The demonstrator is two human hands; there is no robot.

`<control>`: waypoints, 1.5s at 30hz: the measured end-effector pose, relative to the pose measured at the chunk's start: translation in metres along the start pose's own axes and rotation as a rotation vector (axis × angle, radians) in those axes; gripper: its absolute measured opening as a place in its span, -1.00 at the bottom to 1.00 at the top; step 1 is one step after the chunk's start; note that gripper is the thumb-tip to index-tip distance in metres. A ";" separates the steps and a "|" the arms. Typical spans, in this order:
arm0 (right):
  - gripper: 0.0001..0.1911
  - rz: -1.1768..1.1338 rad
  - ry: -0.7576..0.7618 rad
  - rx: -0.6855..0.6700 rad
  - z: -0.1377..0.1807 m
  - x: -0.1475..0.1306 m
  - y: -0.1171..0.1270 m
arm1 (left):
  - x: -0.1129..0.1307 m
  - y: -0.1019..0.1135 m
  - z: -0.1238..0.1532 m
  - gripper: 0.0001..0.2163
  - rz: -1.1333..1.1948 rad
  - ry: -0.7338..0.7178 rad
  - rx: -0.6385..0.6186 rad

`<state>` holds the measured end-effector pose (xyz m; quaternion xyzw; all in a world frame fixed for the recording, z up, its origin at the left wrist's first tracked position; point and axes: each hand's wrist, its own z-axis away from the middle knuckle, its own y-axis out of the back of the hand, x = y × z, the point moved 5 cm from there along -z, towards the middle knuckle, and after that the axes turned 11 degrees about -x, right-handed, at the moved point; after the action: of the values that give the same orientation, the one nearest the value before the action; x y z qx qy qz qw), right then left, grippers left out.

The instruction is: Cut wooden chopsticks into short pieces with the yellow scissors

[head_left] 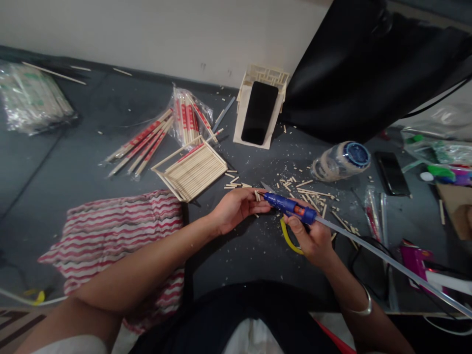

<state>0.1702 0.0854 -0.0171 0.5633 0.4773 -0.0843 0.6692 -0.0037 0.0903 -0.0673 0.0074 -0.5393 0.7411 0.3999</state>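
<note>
My right hand [313,241] grips a blue glue gun [282,202], its nozzle pointing left and a long clear glue stick [368,244] running out of its back. Between the fingertips of my left hand [238,209] are small cut pieces of wooden stick [257,195], close under the nozzle. Whether the nozzle touches them I cannot tell. Partly under the glue gun lies a pair of scissors with a yellow handle [289,240]. Beyond my left hand sits a tray-like frame of glued wooden sticks [197,169].
Loose stick pieces [313,194] litter the table. Red-wrapped chopsticks [142,142], a phone on a wooden stand [259,113] and a jar with a blue lid [341,160] stand or lie farther back. A striped cushion [125,236] is at the left, another phone [392,173] at the right.
</note>
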 end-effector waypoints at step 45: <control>-0.62 0.052 0.016 0.016 0.000 0.000 0.000 | 0.003 0.002 0.002 -0.72 0.010 -0.034 0.061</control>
<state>0.1703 0.0851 -0.0172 0.5815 0.4671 -0.0661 0.6628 -0.0076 0.0904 -0.0665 0.0297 -0.5232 0.7589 0.3866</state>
